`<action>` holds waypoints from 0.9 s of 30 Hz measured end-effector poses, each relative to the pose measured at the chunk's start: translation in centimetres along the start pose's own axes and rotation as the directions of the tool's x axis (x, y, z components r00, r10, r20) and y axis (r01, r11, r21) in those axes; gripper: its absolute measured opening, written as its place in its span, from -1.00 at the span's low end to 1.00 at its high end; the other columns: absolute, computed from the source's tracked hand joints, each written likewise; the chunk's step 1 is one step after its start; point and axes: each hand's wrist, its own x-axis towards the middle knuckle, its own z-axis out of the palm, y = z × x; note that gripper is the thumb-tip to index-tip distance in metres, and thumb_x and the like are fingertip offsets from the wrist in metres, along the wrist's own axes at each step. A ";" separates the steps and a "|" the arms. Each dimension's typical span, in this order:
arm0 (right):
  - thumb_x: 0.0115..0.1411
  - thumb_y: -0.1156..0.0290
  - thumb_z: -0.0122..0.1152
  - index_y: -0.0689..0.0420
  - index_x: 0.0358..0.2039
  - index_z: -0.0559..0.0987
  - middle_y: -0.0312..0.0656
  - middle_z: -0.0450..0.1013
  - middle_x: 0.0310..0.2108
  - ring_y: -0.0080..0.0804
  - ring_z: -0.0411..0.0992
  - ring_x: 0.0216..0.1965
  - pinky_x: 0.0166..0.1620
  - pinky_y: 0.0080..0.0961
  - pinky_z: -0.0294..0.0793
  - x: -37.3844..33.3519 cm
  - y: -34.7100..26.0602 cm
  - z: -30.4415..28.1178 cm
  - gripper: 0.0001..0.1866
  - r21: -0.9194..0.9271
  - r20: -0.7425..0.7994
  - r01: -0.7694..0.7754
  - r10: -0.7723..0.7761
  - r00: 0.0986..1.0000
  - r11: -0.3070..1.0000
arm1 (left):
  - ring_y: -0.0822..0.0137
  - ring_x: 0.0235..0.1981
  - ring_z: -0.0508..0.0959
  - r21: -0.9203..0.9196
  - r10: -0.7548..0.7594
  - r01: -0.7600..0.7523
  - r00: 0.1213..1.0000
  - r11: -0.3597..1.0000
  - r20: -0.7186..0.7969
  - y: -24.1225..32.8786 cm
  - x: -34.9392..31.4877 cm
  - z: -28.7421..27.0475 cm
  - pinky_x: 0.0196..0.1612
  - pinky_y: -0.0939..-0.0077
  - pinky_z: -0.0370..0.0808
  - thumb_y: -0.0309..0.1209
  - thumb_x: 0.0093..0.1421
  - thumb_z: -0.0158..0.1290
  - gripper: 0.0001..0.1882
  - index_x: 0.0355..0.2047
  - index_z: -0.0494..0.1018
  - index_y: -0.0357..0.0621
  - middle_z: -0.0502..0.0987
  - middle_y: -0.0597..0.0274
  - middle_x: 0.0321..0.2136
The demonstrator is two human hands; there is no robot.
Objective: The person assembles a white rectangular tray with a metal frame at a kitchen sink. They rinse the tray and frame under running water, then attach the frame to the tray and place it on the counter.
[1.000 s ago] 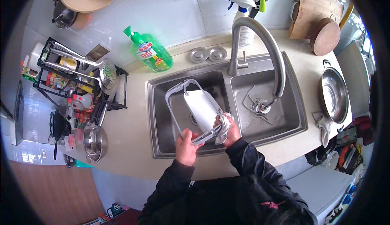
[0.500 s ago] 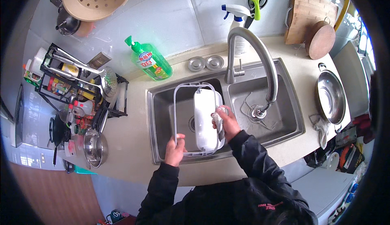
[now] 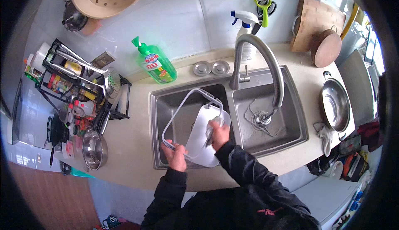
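Head view: your left hand [image 3: 175,157] grips the white tray's [image 3: 199,140] wire frame over the left sink [image 3: 166,105] basin; your right hand [image 3: 219,133] presses a grey cloth [image 3: 211,129] onto it.

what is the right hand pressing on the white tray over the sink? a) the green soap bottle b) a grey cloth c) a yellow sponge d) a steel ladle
b: the right hand presses a crumpled grey cloth against the white tray, which the left hand steadies over the left sink basin.
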 end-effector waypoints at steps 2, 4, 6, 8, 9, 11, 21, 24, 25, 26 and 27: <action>0.07 0.48 0.20 0.16 -0.40 0.48 -0.31 0.42 -0.52 -0.56 0.35 -0.56 -0.46 -0.53 0.35 3.1 -2.0 -0.4 -0.91 -0.043 0.016 0.020 -0.020 1.000 0.999 | 0.35 -0.50 0.35 -0.014 -0.068 0.069 0.997 0.998 0.026 0.4 0.8 -1.5 -0.50 0.36 0.44 -0.66 -0.06 -0.06 -0.53 -0.15 0.11 0.01 0.24 0.24 -0.34; 0.09 0.49 0.17 0.14 -0.44 0.48 -0.34 0.39 -0.55 -0.58 0.33 -0.59 -0.50 -0.55 0.31 4.8 -3.1 -0.5 -0.95 -0.021 0.123 0.083 -0.080 0.989 0.996 | 0.36 -0.53 0.33 -0.051 -0.112 0.115 0.992 0.992 0.053 1.0 1.7 -2.6 -0.52 0.36 0.43 -0.67 -0.07 -0.08 -0.53 -0.16 0.11 0.01 0.23 0.24 -0.34; 0.11 0.48 0.17 0.11 -0.42 0.46 -0.37 0.36 -0.57 -0.59 0.32 -0.59 -0.53 -0.56 0.31 5.1 -3.1 -0.4 -0.94 -0.028 0.188 0.065 -0.059 0.980 0.997 | 0.14 -0.24 0.41 0.295 0.092 -0.083 0.996 0.952 -0.017 1.3 2.4 -2.7 -0.20 0.18 0.45 -0.60 -0.03 0.04 -0.41 0.03 0.12 -0.10 0.28 0.01 -0.13; 0.16 0.45 0.17 0.13 -0.27 0.47 -0.38 0.38 -0.52 -0.59 0.34 -0.56 -0.52 -0.54 0.35 4.2 -2.5 -0.2 -0.87 0.069 0.180 0.047 -0.058 0.982 0.997 | -0.01 -0.03 0.38 0.811 0.464 -0.290 0.885 0.509 0.026 1.7 2.5 -2.0 0.00 0.10 0.37 -0.53 -0.01 0.12 -0.29 0.15 0.08 -0.19 0.27 -0.12 0.01; 0.19 0.44 0.16 0.14 -0.18 0.46 -0.38 0.39 -0.49 -0.60 0.35 -0.53 -0.49 -0.55 0.36 3.3 -2.0 0.1 -0.81 0.093 0.171 0.084 -0.099 0.980 0.992 | -0.14 0.19 0.18 0.900 0.562 -0.328 0.819 0.288 0.119 2.0 1.9 -1.6 0.21 0.09 0.16 -0.43 -0.02 0.20 -0.18 0.23 0.07 -0.30 0.14 -0.25 0.16; 0.21 0.45 0.15 0.17 0.03 0.39 -0.37 0.40 -0.36 -0.59 0.37 -0.39 -0.33 -0.59 0.41 1.4 -1.3 0.4 -0.63 0.117 0.203 0.064 -0.087 0.975 0.991 | -0.14 0.13 0.26 0.860 0.538 -0.510 0.733 0.032 0.415 2.2 0.6 0.0 0.14 0.12 0.25 -0.41 -0.01 0.19 -0.24 0.19 0.13 -0.26 0.23 -0.20 0.11; 0.27 0.33 0.12 0.25 -0.01 0.40 -0.37 0.39 -0.33 -0.63 0.33 -0.31 -0.19 -0.63 0.38 -3.2 -2.1 0.5 -0.65 -0.273 0.333 0.364 -0.268 0.904 0.890 | -0.21 -0.39 0.52 0.716 0.065 -0.610 0.774 0.339 0.629 -0.3 -0.9 4.9 -0.34 -0.05 0.45 -0.43 0.13 0.02 -0.76 -0.19 0.32 -0.19 0.52 -0.17 -0.42; 0.29 0.24 0.11 0.25 -0.21 0.46 -0.38 0.38 -0.45 -0.64 0.33 -0.36 -0.22 -0.66 0.38 -1.1 -3.9 0.1 -0.71 -0.495 0.297 0.252 -0.111 0.948 0.831 | -0.14 -0.43 0.55 0.670 0.103 -0.696 0.709 0.259 0.697 -0.4 -1.1 4.8 -0.42 0.03 0.47 -0.43 0.11 0.06 -0.81 -0.30 0.34 -0.20 0.54 -0.10 -0.45; 0.29 0.21 0.10 0.21 -0.34 0.46 -0.39 0.37 -0.52 -0.64 0.35 -0.43 -0.30 -0.65 0.39 -0.6 -4.4 -0.1 -0.71 -0.518 0.328 0.293 -0.130 0.936 0.803 | -0.12 -0.44 0.55 0.652 0.116 -0.722 0.686 0.232 0.719 -0.4 -1.2 4.7 -0.44 0.06 0.48 -0.43 0.12 0.07 -0.83 -0.34 0.34 -0.20 0.54 -0.08 -0.48; 0.28 0.20 0.12 0.25 -0.33 0.47 -0.34 0.40 -0.50 -0.62 0.36 -0.43 -0.31 -0.61 0.40 0.0 -5.0 -0.3 -0.68 -0.515 0.327 0.208 -0.034 0.944 0.831 | -0.09 -0.46 0.56 0.614 0.173 -0.761 0.647 0.211 0.743 -0.3 -1.4 4.6 -0.45 0.09 0.48 -0.42 0.12 0.07 -0.85 -0.38 0.34 -0.19 0.54 -0.06 -0.50; 0.27 0.19 0.13 0.29 -0.32 0.48 -0.29 0.44 -0.48 -0.60 0.37 -0.43 -0.32 -0.56 0.41 0.7 -5.9 -0.6 -0.65 -0.513 0.324 0.119 0.064 0.944 0.850 | -0.09 -0.46 0.56 0.596 0.112 -0.780 0.620 0.192 0.776 -0.2 -1.6 4.4 -0.45 0.10 0.48 -0.42 0.11 0.08 -0.85 -0.39 0.35 -0.18 0.53 -0.05 -0.50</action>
